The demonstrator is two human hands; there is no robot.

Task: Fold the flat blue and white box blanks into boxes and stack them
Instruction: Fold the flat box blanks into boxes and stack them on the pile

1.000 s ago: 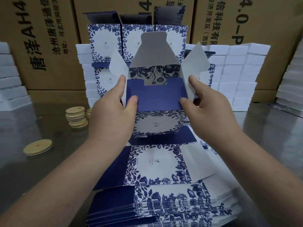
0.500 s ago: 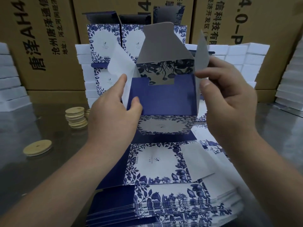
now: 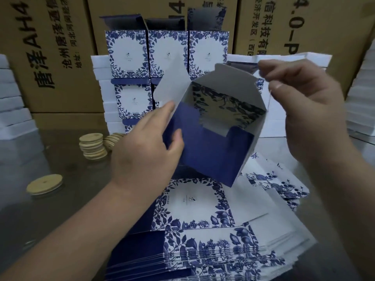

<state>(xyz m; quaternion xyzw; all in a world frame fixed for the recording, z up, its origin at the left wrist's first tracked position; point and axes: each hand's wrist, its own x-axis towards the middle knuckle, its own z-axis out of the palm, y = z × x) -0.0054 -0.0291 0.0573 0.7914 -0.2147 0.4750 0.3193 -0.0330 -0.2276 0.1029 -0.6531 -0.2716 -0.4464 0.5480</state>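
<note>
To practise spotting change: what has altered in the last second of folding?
The half-folded box has been tilted clockwise. The right hand rose from its side and now pinches its upper right edge. The left hand keeps its grip on the left side. Flat blanks, finished boxes, wooden discs: unmoved.

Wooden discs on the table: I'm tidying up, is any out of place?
Yes. One wooden disc lies flat and alone, nearer the person than the stack of discs.
</note>
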